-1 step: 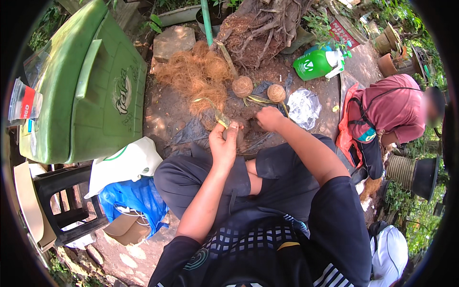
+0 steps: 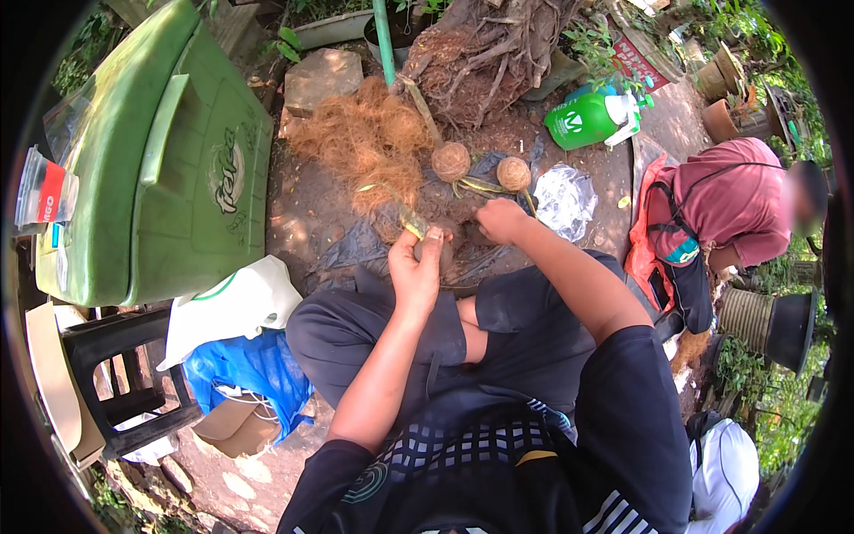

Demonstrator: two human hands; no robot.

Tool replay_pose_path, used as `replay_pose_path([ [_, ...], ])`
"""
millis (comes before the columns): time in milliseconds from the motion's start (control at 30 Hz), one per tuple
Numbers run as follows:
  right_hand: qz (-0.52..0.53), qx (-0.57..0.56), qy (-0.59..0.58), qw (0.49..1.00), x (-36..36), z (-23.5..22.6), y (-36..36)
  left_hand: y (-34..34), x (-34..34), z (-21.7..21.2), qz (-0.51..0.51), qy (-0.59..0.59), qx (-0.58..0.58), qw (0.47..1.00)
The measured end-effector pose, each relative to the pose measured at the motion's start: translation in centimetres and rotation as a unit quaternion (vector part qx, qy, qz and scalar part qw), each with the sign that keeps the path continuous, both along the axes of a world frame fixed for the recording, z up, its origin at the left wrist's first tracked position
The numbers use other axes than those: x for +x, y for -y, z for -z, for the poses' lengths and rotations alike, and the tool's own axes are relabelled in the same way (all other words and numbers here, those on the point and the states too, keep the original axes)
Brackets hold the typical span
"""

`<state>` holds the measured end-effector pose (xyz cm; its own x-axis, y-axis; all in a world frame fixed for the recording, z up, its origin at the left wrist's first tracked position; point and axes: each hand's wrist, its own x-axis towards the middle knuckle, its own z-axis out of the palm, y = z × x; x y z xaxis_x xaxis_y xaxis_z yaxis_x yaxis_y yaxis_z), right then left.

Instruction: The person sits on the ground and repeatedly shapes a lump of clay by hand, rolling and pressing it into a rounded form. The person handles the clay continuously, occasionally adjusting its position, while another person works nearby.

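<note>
My left hand point(image 2: 416, 271) is closed, thumb pressed to fingers, on a yellow-green plant strip point(image 2: 410, 221) that reaches up toward the fibre. Low over the dirt, my right hand point(image 2: 501, 221) has its fingers curled; what they grip, if anything, is hidden. Dark brown fibrous stuff point(image 2: 458, 233) lies between the two hands, partly covered by them. Beyond the hands sit two round balls wrapped in brown fibre, one left point(image 2: 451, 161) and one right point(image 2: 513, 173). A yellow-green leafy strip point(image 2: 480, 185) lies beside them. Loose coconut-like fibre point(image 2: 360, 142) is heaped at the far left.
A big green cooler box point(image 2: 205, 169) stands left, near white point(image 2: 233, 303) and blue bags point(image 2: 249, 369). Far right are a green spray bottle point(image 2: 583, 120) and a clear plastic bag point(image 2: 567, 202). A tree root mass point(image 2: 480, 58) rises ahead. Another person point(image 2: 725, 196) bends at the right.
</note>
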<state>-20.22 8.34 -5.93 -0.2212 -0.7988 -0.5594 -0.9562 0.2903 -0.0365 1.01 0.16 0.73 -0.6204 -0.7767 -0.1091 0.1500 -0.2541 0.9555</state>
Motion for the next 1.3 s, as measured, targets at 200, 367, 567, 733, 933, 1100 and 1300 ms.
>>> replay_pose_path([
  [200,-0.074,0.117,-0.008,0.990,-1.4,-0.9,2.7,0.7,-0.7,0.2,-0.007,-0.009,0.003,1.000],
  [367,-0.065,0.183,-0.023,0.981,-1.1,-0.8,3.7,0.6,-0.7,0.1,-0.013,-0.036,-0.015,0.999],
  [567,-0.081,0.270,-0.041,0.958,-1.0,-1.3,4.2,0.8,-0.7,0.0,-0.008,-0.020,0.007,1.000],
  [733,-0.052,0.324,-0.006,0.945,-0.7,-2.9,4.7,1.0,-0.8,0.1,-0.025,-0.057,0.009,0.998],
  [933,0.033,0.204,0.004,0.978,-0.9,-5.4,3.9,1.4,-0.6,0.4,-0.023,-0.062,0.024,0.998],
  [1100,0.066,0.001,0.012,0.998,-2.3,-8.8,2.4,1.2,-1.0,0.3,-0.021,-0.057,0.027,0.998],
  [1300,0.165,-0.305,0.168,0.923,-2.1,-11.2,-1.2,1.1,-1.0,0.6,-0.013,-0.038,0.033,0.999],
])
